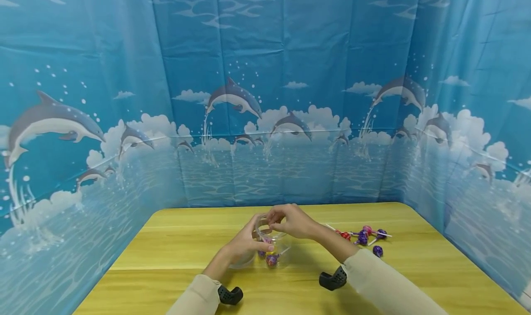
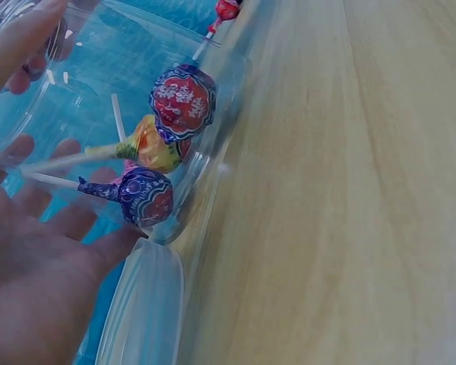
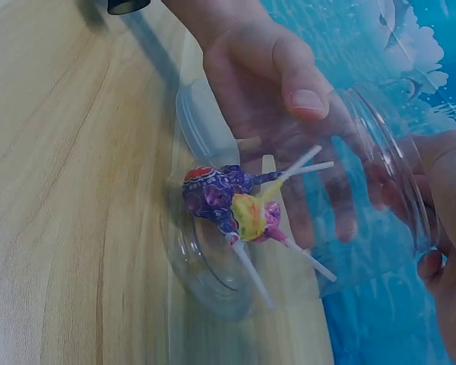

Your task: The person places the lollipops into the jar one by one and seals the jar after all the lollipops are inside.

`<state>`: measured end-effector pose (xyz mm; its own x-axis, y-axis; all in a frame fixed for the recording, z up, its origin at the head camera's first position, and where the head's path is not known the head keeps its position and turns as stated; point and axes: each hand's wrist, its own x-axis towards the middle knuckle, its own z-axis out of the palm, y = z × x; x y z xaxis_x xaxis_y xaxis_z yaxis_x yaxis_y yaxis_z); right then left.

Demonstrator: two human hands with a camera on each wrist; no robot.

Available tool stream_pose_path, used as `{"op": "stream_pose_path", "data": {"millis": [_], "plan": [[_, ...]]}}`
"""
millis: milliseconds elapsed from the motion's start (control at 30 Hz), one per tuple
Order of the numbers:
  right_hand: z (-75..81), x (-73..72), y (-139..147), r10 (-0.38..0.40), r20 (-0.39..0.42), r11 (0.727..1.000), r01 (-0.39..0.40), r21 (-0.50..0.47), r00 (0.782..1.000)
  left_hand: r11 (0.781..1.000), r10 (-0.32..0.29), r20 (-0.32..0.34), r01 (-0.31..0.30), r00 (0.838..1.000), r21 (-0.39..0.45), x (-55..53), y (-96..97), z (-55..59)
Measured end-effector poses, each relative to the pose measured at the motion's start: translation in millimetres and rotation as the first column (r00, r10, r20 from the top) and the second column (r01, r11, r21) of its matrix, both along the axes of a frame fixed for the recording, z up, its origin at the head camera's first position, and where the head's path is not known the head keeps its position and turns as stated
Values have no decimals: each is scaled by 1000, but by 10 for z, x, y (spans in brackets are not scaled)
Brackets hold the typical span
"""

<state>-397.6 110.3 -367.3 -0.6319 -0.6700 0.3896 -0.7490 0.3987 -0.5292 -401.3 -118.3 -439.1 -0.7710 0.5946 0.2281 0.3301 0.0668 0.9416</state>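
Note:
My left hand point(image 1: 244, 243) grips a clear plastic jar point(image 3: 380, 258) round its side, thumb near its front and fingers behind. Inside the jar lie several wrapped lollipops: purple-and-red ones point(image 2: 182, 103), a yellow one point(image 3: 248, 217) and a pink one point(image 3: 272, 220). Bent over the jar's mouth is my right hand point(image 1: 292, 222), its fingertips at and inside the rim. The rim and the curled fingers partly hide what is between them, and I cannot tell whether they hold anything. A clear round lid point(image 2: 144, 304) lies on the table beside the jar.
On the wooden table point(image 1: 174, 246), right of the jar, lie loose lollipops: a red one point(image 1: 345, 235), a pink one point(image 1: 367, 229) and several purple ones point(image 1: 377, 251). A blue dolphin-print curtain point(image 1: 257, 176) hangs behind the table. Black wrist mounts point(image 1: 333, 279) stick out near both sleeves.

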Motion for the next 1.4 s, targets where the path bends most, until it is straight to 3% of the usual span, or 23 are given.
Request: {"op": "stream_pose_path", "data": {"millis": [367, 900, 1400], "plan": [[70, 36, 274, -33, -46, 997, 30, -75, 998, 1000, -14, 21, 14, 1000, 25, -6, 27, 7], [103, 92, 857, -141, 1, 987, 141, -80, 990, 999, -23, 0, 23, 1000, 32, -25, 22, 6], [64, 126, 1563, -285, 2, 957, 285, -56, 958, 998, -48, 9, 47, 999, 45, -32, 12, 17]]}}
